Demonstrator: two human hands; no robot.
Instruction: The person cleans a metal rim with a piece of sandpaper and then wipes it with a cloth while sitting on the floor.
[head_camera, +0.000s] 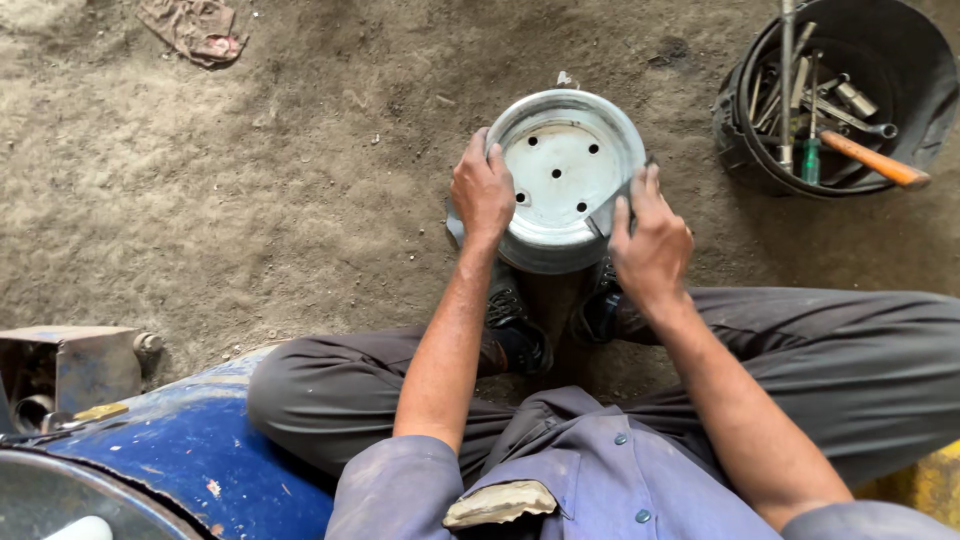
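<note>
Round metal wheel rim (566, 175), held between both hands above the dirt floor (300, 200), just ahead of the person's shoes (515, 335). Its flat disc face, pierced by a ring of small bolt holes, points up toward the camera; the axis of the rim therefore runs roughly vertical, and the raised lip encircles the face. The metal is dull grey-white, scuffed and dusty.

Left hand (482, 190): forearm extended forward, wrist straight, fingers (478, 152) curled over the left edge of the rim and grasping it. Right hand (652, 245): forearm angled inward from the right, fingers (640, 200) laid against the right lower edge of the rim, grasping it with the thumb toward the disc face; a thin dark strip lies under the thumb, its nature unclear.

Beyond the right fingers, well apart, stands a black bucket (900, 60) holding metal tools, among them a hammer with a wooden handle (872, 158) and a green-handled screwdriver (810, 160). Beyond the left fingers, far off, a crumpled reddish rag (195, 28) lies on the floor. Behind the left arm, near the person's grey-trousered knee, sits a blue drum (190, 450) with chipped paint and a rusty metal box (70, 365).
</note>
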